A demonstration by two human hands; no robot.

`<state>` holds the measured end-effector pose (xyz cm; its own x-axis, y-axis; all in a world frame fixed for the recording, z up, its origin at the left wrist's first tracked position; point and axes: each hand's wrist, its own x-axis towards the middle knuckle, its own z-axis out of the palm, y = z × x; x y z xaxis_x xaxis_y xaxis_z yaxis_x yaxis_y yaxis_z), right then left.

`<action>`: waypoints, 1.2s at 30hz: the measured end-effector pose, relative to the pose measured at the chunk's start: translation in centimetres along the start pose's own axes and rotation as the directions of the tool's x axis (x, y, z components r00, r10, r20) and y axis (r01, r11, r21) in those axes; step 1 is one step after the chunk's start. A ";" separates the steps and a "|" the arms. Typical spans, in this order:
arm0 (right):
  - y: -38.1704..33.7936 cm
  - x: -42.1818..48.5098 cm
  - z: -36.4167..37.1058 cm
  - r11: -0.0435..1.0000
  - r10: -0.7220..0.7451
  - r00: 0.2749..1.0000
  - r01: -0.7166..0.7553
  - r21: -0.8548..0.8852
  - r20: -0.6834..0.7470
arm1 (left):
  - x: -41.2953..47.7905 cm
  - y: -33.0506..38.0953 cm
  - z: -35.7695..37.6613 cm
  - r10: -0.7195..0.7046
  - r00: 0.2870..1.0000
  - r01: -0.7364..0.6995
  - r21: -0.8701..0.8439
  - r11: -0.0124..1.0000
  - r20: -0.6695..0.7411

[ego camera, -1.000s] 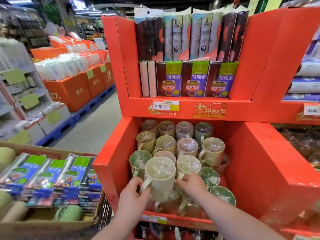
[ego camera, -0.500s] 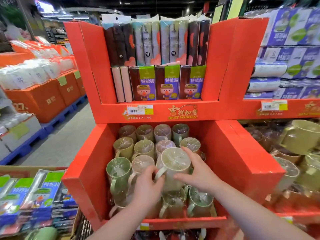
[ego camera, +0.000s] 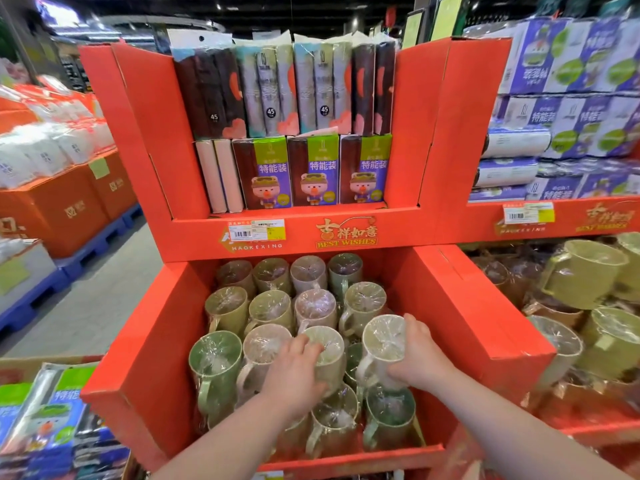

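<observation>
Arranging mugs: right hand (ego camera: 420,358) grips the cream mug (ego camera: 384,337) near the red bin (ego camera: 485,323)'s right wall; left hand (ego camera: 294,372) clasps a yellow-green mug (ego camera: 327,344) mid-bin. Next, probably, seat the cream mug level.

Bright, even light is cast from ceiling lamps (ego camera: 59,15), seen as smeared white streaks on a dark ceiling. Small glints are thrown off the film on the mugs (ego camera: 384,336) — only soft shadow is held inside the red display box (ego camera: 485,323). Straight edges are bowed by the wide lens, and the corners are rendered soft.
</observation>
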<state>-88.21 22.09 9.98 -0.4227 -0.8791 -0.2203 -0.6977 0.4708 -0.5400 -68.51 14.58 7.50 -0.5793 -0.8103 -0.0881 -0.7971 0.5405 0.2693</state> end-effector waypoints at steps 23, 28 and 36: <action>0.9 5.8 2.9 0.983 0.044 0.970 0.001 -0.184 0.240 | 2.5 -1.6 2.5 0.037 0.998 -0.024 0.246 0.969 -0.048; 0.8 5.4 3.2 0.989 0.045 0.978 -0.015 -0.148 0.203 | 2.3 -1.2 2.3 0.020 0.999 -0.009 0.229 0.973 -0.047; 0.1 3.3 2.2 0.951 -0.097 0.983 0.138 -0.276 0.156 | 0.5 -0.8 1.8 -0.014 0.999 0.023 0.221 0.975 -0.044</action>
<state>-88.43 19.05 7.44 -0.2573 -0.9216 -0.2905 -0.8815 0.3471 -0.3202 -68.46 14.16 5.47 -0.5600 -0.8270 -0.0500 -0.8284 0.5580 0.0487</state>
